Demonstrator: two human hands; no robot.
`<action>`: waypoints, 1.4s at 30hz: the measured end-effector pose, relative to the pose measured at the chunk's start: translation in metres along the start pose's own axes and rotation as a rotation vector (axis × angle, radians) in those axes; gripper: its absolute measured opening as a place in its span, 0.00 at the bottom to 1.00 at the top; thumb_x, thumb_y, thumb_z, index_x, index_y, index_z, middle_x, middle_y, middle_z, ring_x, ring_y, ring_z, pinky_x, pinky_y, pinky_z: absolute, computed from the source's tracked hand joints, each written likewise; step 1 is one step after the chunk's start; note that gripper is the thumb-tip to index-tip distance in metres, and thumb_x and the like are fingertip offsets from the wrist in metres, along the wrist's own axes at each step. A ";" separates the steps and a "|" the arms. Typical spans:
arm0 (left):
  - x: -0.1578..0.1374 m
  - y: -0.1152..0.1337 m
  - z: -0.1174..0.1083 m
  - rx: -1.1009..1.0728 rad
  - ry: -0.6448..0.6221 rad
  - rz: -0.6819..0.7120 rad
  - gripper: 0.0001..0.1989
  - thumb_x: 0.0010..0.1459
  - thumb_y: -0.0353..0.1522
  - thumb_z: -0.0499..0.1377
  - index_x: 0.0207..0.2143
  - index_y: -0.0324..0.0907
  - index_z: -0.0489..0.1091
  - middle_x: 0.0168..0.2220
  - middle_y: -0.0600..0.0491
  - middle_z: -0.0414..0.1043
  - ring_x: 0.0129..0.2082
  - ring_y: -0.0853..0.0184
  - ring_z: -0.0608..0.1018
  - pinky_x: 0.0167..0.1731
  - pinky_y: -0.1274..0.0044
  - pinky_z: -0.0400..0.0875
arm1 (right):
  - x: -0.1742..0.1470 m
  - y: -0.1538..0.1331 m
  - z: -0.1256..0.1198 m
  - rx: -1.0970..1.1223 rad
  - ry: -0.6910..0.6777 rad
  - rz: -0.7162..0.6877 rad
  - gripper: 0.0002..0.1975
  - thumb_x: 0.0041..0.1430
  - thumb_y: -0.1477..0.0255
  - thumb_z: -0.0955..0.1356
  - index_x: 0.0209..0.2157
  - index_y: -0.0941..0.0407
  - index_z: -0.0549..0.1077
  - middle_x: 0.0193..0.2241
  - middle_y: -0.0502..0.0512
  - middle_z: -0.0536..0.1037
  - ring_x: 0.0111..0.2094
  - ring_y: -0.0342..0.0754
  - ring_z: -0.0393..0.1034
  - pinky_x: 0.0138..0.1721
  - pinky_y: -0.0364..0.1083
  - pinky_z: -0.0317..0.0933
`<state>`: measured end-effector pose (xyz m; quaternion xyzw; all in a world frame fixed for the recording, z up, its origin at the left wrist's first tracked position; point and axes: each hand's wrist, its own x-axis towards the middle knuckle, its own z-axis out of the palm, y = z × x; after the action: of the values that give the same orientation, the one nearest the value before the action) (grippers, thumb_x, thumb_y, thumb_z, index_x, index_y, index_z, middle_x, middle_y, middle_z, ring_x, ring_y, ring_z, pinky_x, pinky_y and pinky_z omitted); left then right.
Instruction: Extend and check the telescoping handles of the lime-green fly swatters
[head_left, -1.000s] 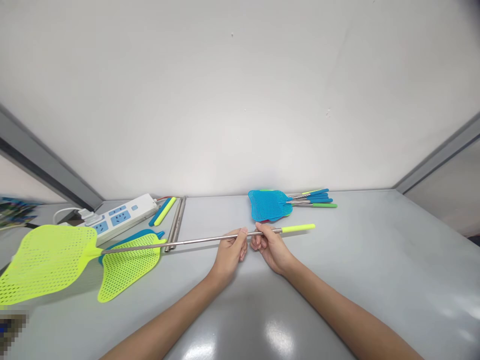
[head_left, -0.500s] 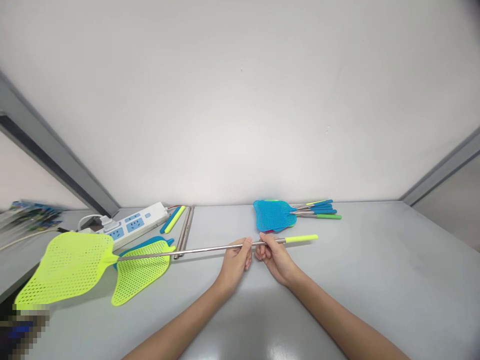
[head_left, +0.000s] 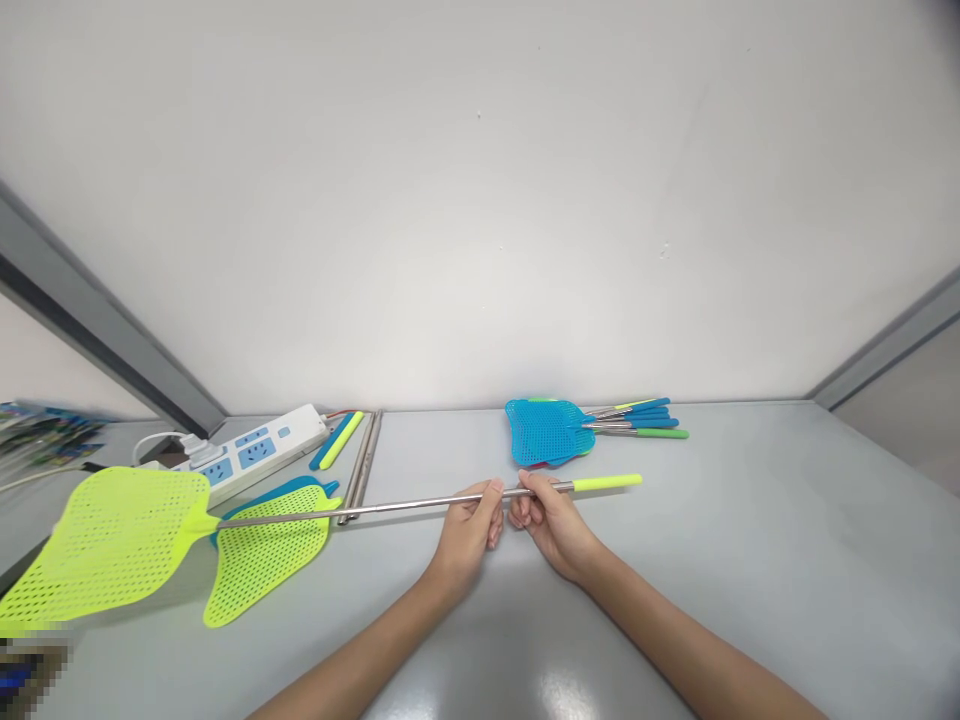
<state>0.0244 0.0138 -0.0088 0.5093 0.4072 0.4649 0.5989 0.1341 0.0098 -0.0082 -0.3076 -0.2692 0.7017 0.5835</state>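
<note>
A yellow-green fly swatter [head_left: 120, 545] with a long metal rod is held level across the front of me. My left hand [head_left: 471, 522] pinches the rod near its middle. Close beside it, my right hand [head_left: 546, 515] is closed on the thicker part of the rod, just left of the yellow grip. The swatter's head reaches out to the left, above the table. Below the rod lie a loose yellow-green swatter head [head_left: 270, 545] and a blue one [head_left: 289, 488], partly covered. Metal rods [head_left: 361, 470] lie behind the held rod.
Assembled swatters [head_left: 547, 432] are stacked against the wall, their handles to the right. A white power strip [head_left: 259, 450] with a plug stands at the left, beside a blue grip [head_left: 335, 440] and a yellow grip [head_left: 341, 441]. Packaged items [head_left: 45, 435] lie at the far left.
The view has shifted slightly, so things at the left sit further left. Both hands keep their hold on the swatter, and its rod looks slightly longer.
</note>
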 end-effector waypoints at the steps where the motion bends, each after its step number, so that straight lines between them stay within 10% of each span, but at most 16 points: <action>1: 0.000 0.000 0.000 0.002 0.002 -0.002 0.20 0.53 0.41 0.49 0.13 0.41 0.53 0.09 0.61 0.51 0.11 0.76 0.56 0.15 0.81 0.53 | 0.000 0.000 0.000 -0.001 0.003 0.001 0.21 0.50 0.70 0.64 0.07 0.58 0.61 0.08 0.47 0.59 0.15 0.40 0.54 0.21 0.43 0.47; 42: -0.002 0.012 -0.001 0.070 -0.214 0.007 0.20 0.55 0.40 0.48 0.16 0.38 0.63 0.10 0.59 0.55 0.11 0.77 0.56 0.15 0.81 0.52 | -0.008 -0.006 0.005 -0.204 -0.148 0.049 0.23 0.53 0.63 0.61 0.10 0.58 0.64 0.08 0.47 0.57 0.14 0.40 0.53 0.22 0.43 0.48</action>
<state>0.0214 0.0132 0.0029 0.5778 0.3553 0.3955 0.6193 0.1352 0.0025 0.0010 -0.3191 -0.3740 0.7056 0.5104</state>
